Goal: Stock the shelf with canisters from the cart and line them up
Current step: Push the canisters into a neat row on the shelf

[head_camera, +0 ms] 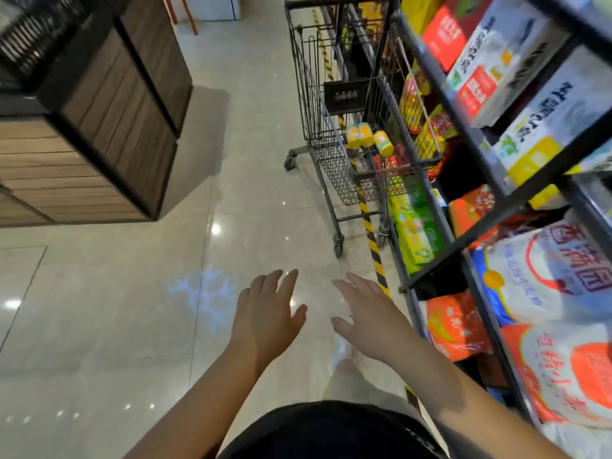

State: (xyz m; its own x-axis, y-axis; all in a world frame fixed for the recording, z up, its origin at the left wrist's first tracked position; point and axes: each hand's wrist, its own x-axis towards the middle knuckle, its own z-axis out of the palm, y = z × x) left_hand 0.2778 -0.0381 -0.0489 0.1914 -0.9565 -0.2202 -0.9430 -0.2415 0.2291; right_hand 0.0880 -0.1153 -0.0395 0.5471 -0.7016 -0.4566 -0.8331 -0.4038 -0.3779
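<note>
A dark wire shopping cart (314,104) stands ahead on the tiled floor, right beside the shelf (463,127). Inside its basket lie yellow canisters with teal bands (364,135), on their sides. My left hand (268,313) and my right hand (367,316) are both stretched out in front of me, fingers straight, holding nothing. Both hands are well short of the cart, over the floor. The shelf on the right carries bags and boxes on dark metal racks.
A wooden slatted display stand (99,120) fills the left side of the aisle. Yellow-black hazard tape (372,240) runs along the floor at the shelf's foot. Large rice bags (546,279) sit on the lower right shelves. Open tiled floor lies between the stand and the cart.
</note>
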